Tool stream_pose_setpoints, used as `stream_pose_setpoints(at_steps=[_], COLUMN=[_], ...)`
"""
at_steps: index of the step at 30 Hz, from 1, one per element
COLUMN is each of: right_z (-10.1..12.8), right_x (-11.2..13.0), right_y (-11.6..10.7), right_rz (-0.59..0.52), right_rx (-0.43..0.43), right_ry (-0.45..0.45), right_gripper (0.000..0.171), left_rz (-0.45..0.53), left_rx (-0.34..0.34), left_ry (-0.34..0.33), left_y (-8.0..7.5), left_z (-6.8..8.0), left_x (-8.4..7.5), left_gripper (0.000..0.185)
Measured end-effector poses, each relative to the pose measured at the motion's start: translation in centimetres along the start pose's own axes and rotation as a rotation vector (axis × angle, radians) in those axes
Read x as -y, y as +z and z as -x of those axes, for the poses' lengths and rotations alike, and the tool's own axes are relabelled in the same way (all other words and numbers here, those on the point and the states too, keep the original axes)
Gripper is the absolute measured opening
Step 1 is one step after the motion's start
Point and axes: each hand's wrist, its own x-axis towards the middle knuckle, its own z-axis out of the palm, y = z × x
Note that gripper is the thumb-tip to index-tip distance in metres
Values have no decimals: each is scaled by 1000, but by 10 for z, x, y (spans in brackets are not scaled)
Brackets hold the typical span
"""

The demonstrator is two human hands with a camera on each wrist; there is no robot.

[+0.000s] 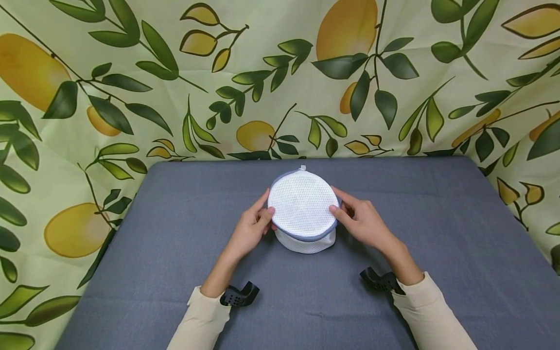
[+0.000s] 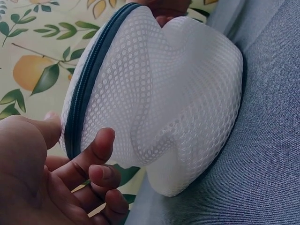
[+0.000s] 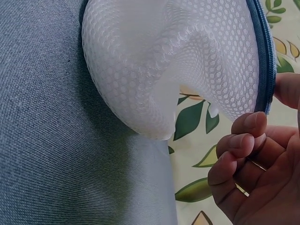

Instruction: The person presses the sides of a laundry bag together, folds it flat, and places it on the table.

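Note:
A round white mesh laundry bag [image 1: 303, 203] with a blue zippered rim stands on the grey-covered table, its side folded in and creased below the rim. On the left of its top, my left hand [image 1: 251, 228] pinches the rim, thumb on the upper face and fingers beneath. My right hand [image 1: 365, 221] grips the opposite edge in the same way. The left wrist view shows the dark blue zipper [image 2: 89, 77] running round the rim, closed where it is visible. Creased mesh [image 3: 140, 70] fills the top of the right wrist view, its base on the cloth.
Grey cloth [image 1: 175, 209] covers the tabletop all round the bag. Behind it hangs a curtain [image 1: 271, 29] printed with lemons and leaves. Black wrist mounts [image 1: 239, 295] sit at both cream sleeves.

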Motion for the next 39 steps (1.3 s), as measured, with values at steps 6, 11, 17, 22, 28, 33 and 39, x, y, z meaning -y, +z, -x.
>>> stream_pose_setpoints(at_steps=[6,11,17,22,28,33,39], right_z=[0,-1,0,0,-1,-1,0], right_x=[-2,-3,-3,-4,-5,-6,-7], right_y=[2,3,4,4,5,5,6], right_rz=[6,3,0,-3,-9,-9,-1], right_rx=[4,6,9,14,20,23,16], right_ry=[1,2,10,11,11,13,8], right_gripper=[47,48,48,46,45,45,46], left_rz=[-6,-11,-5,-14,-7,1,10], left_rx=[3,7,-9,-39,-58,-61,-58], left_ry=[-1,-15,-7,25,54,61,39], left_y=[0,0,2,4,5,6,7], left_z=[0,0,-6,-10,-10,-10,-10], left_x=[-1,-2,19,38,40,41,41], left_gripper=[52,52,54,55,56,56,56])
